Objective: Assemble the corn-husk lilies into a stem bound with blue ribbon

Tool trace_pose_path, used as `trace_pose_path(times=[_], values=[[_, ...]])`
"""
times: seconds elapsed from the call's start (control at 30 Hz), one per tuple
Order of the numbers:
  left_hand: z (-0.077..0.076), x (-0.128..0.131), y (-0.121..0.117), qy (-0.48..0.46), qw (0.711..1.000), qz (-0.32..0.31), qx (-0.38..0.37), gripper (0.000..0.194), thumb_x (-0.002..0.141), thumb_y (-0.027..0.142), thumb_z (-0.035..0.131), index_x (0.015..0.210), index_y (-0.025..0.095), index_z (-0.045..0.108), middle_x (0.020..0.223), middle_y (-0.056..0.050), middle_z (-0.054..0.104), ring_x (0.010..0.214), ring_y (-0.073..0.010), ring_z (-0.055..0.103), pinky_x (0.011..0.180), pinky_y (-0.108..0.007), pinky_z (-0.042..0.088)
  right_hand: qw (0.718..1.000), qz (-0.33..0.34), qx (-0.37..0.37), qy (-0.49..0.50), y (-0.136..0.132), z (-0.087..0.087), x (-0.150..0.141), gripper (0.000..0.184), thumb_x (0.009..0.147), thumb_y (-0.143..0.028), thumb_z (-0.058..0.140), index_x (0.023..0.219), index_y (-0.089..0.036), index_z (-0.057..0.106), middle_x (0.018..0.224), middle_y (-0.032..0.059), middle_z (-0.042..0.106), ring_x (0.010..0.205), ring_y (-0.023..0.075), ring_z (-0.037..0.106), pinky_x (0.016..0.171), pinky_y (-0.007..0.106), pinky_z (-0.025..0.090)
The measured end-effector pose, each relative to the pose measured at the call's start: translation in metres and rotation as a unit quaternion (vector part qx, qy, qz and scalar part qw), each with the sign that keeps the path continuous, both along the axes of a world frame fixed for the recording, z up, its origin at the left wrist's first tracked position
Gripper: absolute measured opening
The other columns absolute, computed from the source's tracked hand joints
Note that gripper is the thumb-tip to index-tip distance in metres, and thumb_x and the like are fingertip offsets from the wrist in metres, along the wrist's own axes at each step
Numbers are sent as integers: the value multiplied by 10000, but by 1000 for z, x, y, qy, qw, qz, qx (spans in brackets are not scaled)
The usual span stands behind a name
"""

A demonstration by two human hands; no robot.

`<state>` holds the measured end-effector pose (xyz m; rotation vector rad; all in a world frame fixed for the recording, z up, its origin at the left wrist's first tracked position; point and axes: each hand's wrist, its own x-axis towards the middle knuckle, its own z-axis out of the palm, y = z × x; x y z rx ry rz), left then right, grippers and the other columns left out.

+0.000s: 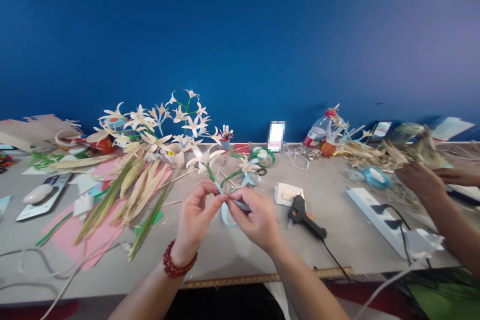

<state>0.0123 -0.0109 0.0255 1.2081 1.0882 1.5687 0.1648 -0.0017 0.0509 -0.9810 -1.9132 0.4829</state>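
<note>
My left hand [195, 217], with a red bead bracelet at the wrist, pinches the joined lower ends of two green-wrapped flower stems [229, 178]. Each stem branches upward to a cream artificial flower [204, 159] with pointed petals. Right beside it, my right hand [258, 217] is closed, thumb and forefinger meeting the left fingertips at the join. A strip of light blue ribbon [226, 216] loops down between the hands and shows again behind the right fingers. The exact spot where the fingers grip is mostly hidden.
Behind my hands stand several finished cream flowers [153, 142]. Dried husks [140, 192] lie on pink paper at left. A black glue gun [305, 217] and a white power strip [378, 220] lie at right. Another person's hand [422, 182] works among husks at far right.
</note>
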Motion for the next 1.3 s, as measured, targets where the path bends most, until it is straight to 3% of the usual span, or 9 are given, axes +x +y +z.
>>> trace_pose_path(times=[0.13, 0.27, 0.43, 0.53, 0.7, 0.9, 1.03, 1.13, 1.3], values=[[3, 0, 0, 61, 998, 24, 16, 92, 811, 280, 693, 805, 200, 649, 849, -21, 618, 862, -190, 572, 848, -283, 438, 998, -22, 36, -52, -1, -2, -1, 155, 911, -251, 532, 787, -203, 610, 655, 25, 655, 562, 142, 571, 571, 249, 391], [6, -3, 1, 32, 999, -13, 5, 105, 828, 286, 674, 805, 186, 649, 879, -35, 620, 908, -199, 571, 866, -291, 438, 999, 17, -24, -37, 0, 0, 4, 133, 902, -235, 537, 861, -197, 658, 706, 24, 679, 616, 145, 603, 614, 239, 416], [11, -6, 0, -43, 996, -75, -36, 117, 818, 298, 693, 790, 185, 680, 843, -20, 637, 808, -164, 582, 783, -266, 455, 987, 77, -113, 81, 7, 1, 8, 174, 878, -287, 587, 811, -163, 691, 698, 12, 647, 624, 125, 553, 588, 216, 407], [13, -7, 0, -76, 991, -103, -38, 120, 807, 295, 708, 761, 185, 695, 835, -12, 633, 777, -148, 579, 750, -249, 455, 951, 121, -228, 173, 11, -2, 6, 201, 836, -342, 641, 765, -157, 674, 684, -4, 610, 593, 105, 510, 542, 201, 394], [14, -11, 1, -97, 988, -115, -28, 113, 780, 277, 730, 749, 174, 695, 829, -22, 626, 781, -151, 571, 728, -244, 448, 877, 164, -373, 254, 17, -8, 3, 258, 762, -375, 729, 693, -160, 606, 496, -76, 440, 428, 46, 321, 417, 172, 243], [12, -12, 2, -135, 981, -137, -32, 84, 742, 220, 751, 697, 183, 690, 851, -37, 664, 738, -171, 593, 654, -272, 459, 828, 216, -424, 298, 21, -10, 1, 252, 724, -343, 789, 731, -163, 613, 502, -85, 438, 409, 33, 308, 403, 167, 218], [12, -13, 2, -149, 975, -165, -21, 26, 786, 186, 715, 804, 201, 727, 856, -22, 670, 767, -158, 600, 698, -259, 463, 805, 258, -432, 314, 23, -12, -1, 242, 722, -302, 792, 725, -166, 591, 494, -92, 426, 403, 30, 283, 405, 170, 197], [15, -12, 2, -158, 970, -183, -4, 87, 797, 189, 708, 873, 216, 741, 888, -20, 672, 824, -162, 612, 742, -255, 475, 827, 239, -403, 311, 22, -11, -3, 257, 709, -329, 783, 724, -169, 583, 494, -94, 412, 407, 37, 279, 408, 176, 207], [9, -5, 3, -147, 984, -101, -21, 207, 748, 193, 760, 944, 238, 716, 902, -5, 679, 850, -156, 621, 800, -257, 491, 943, 106, -223, 223, 14, -3, -6, 160, 756, -289, 671, 691, -169, 587, 608, -33, 541, 518, 79, 428, 494, 194, 340]])
